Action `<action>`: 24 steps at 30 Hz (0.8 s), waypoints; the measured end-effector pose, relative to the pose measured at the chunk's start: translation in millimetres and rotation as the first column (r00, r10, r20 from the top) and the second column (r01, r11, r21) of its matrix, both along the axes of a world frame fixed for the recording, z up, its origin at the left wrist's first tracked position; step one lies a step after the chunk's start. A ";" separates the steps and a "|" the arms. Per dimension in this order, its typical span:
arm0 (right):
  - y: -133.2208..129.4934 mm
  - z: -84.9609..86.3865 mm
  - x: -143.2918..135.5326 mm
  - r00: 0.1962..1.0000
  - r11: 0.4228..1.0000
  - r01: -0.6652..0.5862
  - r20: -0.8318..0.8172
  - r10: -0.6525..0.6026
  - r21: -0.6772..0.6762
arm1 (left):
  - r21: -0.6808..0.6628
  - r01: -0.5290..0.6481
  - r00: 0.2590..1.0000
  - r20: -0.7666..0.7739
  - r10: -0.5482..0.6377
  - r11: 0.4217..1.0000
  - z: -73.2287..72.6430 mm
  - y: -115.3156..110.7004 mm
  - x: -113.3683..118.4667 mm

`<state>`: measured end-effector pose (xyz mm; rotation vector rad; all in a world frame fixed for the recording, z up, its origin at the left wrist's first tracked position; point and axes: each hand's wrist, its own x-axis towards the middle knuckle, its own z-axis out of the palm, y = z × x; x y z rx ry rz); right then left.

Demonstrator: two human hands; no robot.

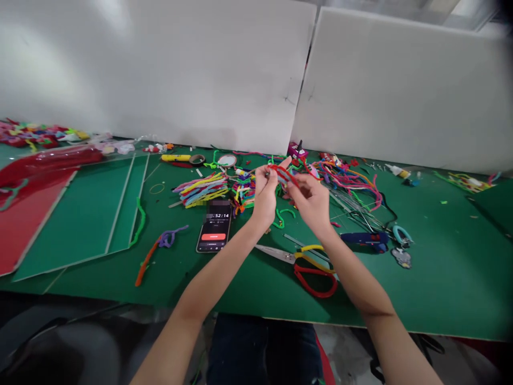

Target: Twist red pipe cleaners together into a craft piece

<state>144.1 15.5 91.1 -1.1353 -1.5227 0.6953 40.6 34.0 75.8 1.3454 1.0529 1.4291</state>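
A red pipe cleaner [287, 174] is bent between my two hands, above the middle of the green table. My left hand [266, 191] pinches one end between thumb and fingers. My right hand [311, 197] has its fingers closed on the other side of the same piece. Behind the hands lie several colourful pipe cleaners [242, 197], partly hidden by them. Below the hands, scissors [298, 259] with one yellow and one red handle rest on the table. A phone [215, 227] showing a timer lies left of my left forearm.
Bundled pipe cleaners [202, 190] lie behind the phone. A blue glue gun [364, 240] sits right of my right forearm, near a grey cloud-shaped piece [401, 258]. An orange and purple pipe cleaner [150, 255] lies front left. White panels [160, 75] stand along the back edge.
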 end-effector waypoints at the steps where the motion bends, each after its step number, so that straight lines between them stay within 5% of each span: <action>1: 5.0 0.7 1.6 0.999 0.999 0.039 0.005 -0.039 0.037 | 0.031 -0.045 0.999 0.016 0.045 0.999 0.4 2.6 -3.7; 3: 13.8 2.5 7.6 0.993 0.990 0.104 0.039 -0.108 0.097 | 0.033 -0.089 0.994 0.059 0.087 0.996 2.5 7.2 -10.3; 7: 24.6 -0.8 16.0 0.982 0.982 0.131 0.118 -0.147 0.138 | -0.056 0.077 0.997 0.009 -0.076 0.995 5.8 10.7 -16.4; 15: 32.0 -17.5 14.0 0.966 0.998 -0.025 0.257 0.010 0.054 | 0.107 -0.100 0.955 -0.270 0.125 0.989 -3.7 15.2 -17.5; 24: 41.2 -22.7 19.6 0.960 0.997 -0.080 0.269 0.079 -0.004 | 0.093 0.021 0.923 -0.384 0.017 0.995 -7.2 18.9 -19.3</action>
